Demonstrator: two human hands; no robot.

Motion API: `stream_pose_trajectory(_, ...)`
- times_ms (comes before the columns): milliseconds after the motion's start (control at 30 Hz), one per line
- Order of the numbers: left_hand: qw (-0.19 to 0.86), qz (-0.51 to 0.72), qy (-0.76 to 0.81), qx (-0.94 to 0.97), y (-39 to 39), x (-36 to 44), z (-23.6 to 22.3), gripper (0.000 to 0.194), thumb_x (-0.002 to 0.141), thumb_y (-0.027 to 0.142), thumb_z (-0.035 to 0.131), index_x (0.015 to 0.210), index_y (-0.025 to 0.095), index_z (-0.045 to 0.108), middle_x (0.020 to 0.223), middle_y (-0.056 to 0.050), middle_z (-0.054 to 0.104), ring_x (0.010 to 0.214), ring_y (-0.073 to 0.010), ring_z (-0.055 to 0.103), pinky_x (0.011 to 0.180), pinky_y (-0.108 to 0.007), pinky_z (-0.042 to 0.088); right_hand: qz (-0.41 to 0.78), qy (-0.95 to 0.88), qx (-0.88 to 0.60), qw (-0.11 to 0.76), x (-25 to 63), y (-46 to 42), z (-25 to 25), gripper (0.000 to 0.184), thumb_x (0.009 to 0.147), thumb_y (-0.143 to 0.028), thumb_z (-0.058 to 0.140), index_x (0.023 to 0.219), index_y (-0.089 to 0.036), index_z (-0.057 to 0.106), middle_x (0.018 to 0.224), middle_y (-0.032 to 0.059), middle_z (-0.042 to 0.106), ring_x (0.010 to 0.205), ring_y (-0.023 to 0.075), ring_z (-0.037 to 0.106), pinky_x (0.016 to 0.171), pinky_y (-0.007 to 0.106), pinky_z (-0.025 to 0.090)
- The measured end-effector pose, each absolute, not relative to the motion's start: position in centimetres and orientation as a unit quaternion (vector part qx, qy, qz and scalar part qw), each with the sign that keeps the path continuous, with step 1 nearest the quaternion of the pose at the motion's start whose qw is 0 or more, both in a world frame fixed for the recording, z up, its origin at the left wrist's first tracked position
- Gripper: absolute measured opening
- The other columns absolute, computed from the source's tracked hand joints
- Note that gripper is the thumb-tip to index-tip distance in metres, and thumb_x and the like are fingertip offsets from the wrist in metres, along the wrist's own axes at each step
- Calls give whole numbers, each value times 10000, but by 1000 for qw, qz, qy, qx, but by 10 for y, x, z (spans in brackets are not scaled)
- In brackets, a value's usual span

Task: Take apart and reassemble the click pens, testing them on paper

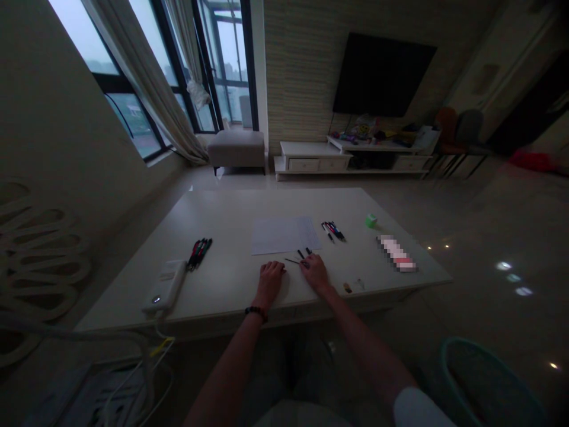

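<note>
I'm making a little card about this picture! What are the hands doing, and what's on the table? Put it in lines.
Left hand: palm down on the white table, nothing visibly held
Left wrist: black bracelet
Right hand: palm down, fingers beside small black pieces
Behind hands: sheet of white paper
Table, left side: bunch of pens, white power bank
Table, right side: more pens, small green object, blurred item
</note>
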State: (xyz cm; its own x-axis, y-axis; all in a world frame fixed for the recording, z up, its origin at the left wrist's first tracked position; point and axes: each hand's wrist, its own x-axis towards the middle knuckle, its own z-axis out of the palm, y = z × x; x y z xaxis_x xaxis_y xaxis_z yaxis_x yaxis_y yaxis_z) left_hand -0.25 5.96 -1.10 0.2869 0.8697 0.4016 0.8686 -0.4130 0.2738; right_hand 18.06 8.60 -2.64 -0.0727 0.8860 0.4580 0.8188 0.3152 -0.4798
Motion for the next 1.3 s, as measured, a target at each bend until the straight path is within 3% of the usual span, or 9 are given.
stream_pose_trajectory(200,7,265,556,788,61,-2,-8,165,823,261,515,946,254,626,978,-36,607,962,-199,499,872,-379,331,36,-671,-622,402,226,74,-41,183,803,-250,500,854,-172,658,840,76,592,843,193,508,782,305,410)
stream_pose_trajectory(367,2,315,600,735,61,-13,-3,250,781,297,564,1020,245,617,1067,-47,604,1028,-217,490,905,-383,344,-24,-648,-666,369,295,56,-51,221,800,-270,476,866,-165,659,869,91,590,846,198,505,788,318,402)
stream_pose_trajectory(633,-106,299,687,654,10,-130,-24,275,840,320,428,981,180,618,1086,-96,595,1022,-225,518,907,-401,390,-102,-654,-676,324,362,27,-69,342,843,-265,381,1088,-178,603,1171,108,570,1115,218,460,929,379,339)
stream_pose_trajectory(833,-100,297,672,671,6,-111,-19,264,835,312,455,1040,214,589,1089,-92,585,1010,-227,523,888,-408,409,-89,-606,-716,335,346,19,-66,354,847,-221,351,1109,-180,584,1218,112,541,1179,229,411,955,434,294)
stream_pose_trajectory(1000,-45,288,591,752,44,-37,-6,400,790,307,557,1184,257,510,1219,-78,515,1105,-234,458,946,-403,358,-48,-600,-685,411,301,13,-52,248,820,-253,453,978,-161,621,1019,121,585,997,234,493,879,399,373)
stream_pose_trajectory(1200,-11,284,604,744,61,-17,-9,163,804,306,550,941,246,615,1157,-61,552,1050,-224,486,914,-408,342,44,-684,-612,394,213,34,-27,124,785,-225,573,871,-191,655,908,81,559,896,202,499,811,326,415)
stream_pose_trajectory(1300,-3,296,613,732,58,-20,-6,141,835,309,503,875,220,604,1051,-58,603,999,-211,513,916,-412,329,58,-707,-608,357,182,61,-16,143,752,-229,628,887,-198,664,912,77,565,898,206,494,815,328,403)
